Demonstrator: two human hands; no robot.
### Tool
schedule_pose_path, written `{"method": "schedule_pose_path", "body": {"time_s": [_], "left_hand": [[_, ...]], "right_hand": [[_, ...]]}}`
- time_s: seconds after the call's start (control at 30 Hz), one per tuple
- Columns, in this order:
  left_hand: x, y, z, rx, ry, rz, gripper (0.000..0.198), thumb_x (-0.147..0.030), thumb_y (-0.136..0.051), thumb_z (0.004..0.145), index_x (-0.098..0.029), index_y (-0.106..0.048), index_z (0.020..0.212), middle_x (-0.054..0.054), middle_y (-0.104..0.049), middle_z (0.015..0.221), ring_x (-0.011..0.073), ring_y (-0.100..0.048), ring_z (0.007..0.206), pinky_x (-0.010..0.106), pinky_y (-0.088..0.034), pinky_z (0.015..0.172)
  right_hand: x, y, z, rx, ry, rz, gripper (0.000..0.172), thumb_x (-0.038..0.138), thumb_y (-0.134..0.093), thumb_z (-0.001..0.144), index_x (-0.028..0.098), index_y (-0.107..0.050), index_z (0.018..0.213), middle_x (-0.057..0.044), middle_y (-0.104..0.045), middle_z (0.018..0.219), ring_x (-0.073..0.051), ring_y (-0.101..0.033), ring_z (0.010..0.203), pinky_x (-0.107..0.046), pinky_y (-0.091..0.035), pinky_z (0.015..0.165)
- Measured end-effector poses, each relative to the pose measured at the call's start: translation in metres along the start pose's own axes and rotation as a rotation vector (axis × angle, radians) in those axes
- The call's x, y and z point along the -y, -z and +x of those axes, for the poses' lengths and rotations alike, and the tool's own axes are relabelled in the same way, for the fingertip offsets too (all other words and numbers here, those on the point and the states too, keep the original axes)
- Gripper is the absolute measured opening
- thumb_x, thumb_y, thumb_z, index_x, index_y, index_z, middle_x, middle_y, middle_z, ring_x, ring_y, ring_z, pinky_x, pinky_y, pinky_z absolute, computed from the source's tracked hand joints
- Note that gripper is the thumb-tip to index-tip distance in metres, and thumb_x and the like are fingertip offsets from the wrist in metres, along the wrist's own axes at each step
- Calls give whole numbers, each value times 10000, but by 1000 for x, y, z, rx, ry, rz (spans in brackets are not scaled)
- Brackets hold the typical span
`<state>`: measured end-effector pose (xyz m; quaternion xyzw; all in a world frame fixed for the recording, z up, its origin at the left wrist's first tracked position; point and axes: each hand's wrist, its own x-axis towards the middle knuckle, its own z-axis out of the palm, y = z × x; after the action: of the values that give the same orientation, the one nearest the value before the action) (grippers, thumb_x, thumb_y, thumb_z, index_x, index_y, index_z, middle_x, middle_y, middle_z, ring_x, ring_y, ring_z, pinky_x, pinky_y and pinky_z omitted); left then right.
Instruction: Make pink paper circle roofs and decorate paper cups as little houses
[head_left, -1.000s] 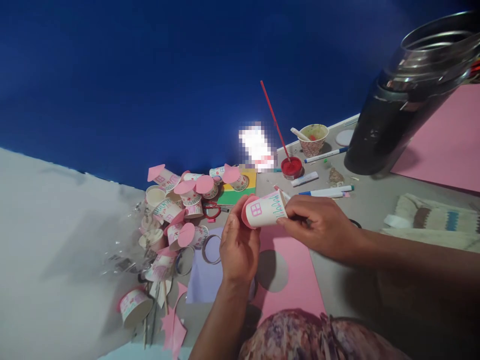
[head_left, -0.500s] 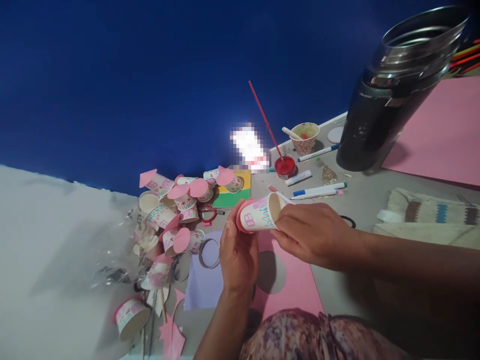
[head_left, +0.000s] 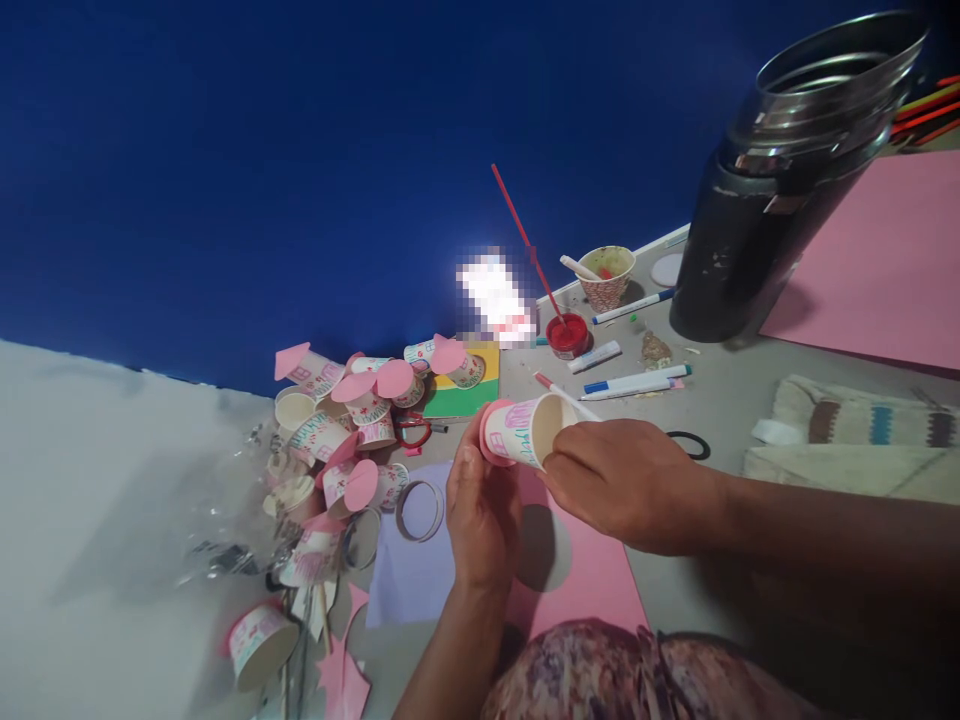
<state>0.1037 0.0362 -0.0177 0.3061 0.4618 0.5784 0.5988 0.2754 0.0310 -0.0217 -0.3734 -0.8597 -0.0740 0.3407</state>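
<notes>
Both my hands hold one small paper cup [head_left: 523,430] lying on its side above the table. It is white with pink and teal marker drawing, and a pink paper disc covers its bottom end. My left hand [head_left: 480,510] pinches that disc end. My right hand [head_left: 622,483] grips the open rim, and the mouth faces right. Under the hands lies a pink paper sheet [head_left: 592,580] with a round hole cut out, and a lilac sheet [head_left: 409,570] beside it.
A heap of decorated cups with pink discs [head_left: 345,440] lies at the left, with red scissors [head_left: 412,430] and tape rings [head_left: 420,510]. Behind are a red paint pot with brush [head_left: 568,333], a paste cup [head_left: 606,275], markers [head_left: 637,382], a black flask [head_left: 780,200] and a folded cloth [head_left: 855,430].
The cup has been turned in my hands: its drawn window rolled away and its open mouth now shows more. The view shifted slightly left.
</notes>
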Motion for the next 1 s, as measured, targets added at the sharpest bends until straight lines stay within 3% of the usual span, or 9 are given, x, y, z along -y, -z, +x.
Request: {"method": "schedule_pose_path", "body": {"time_s": [0.43,0.63,1.0], "left_hand": [[6,0,-1,44,-20,79,469,-577,-628,923,-262,-680,1268,80,-718,1275,278,-588,1327,368,-501,1062],[6,0,3,47,4,43,443,-529,-648,921,-239,-693,1253,91,-673,1374,278,-539,1380,390,-440,1139],[7,-2,4,100,12,8,477,-577,-629,922,-213,-717,1217,108,-689,1350,289,-549,1375,401,-408,1172]], "right_hand": [[3,2,5,79,24,-7,184,92,-511,907,184,-597,773,-41,-613,701,-191,-528,574,-337,-200,522],[3,4,5,129,26,-4,220,68,-480,927,174,-619,792,-49,-622,712,-198,-564,587,-333,-211,499],[2,3,6,203,34,0,237,42,-453,906,162,-624,795,-60,-612,721,-200,-557,593,-320,-200,477]]}}
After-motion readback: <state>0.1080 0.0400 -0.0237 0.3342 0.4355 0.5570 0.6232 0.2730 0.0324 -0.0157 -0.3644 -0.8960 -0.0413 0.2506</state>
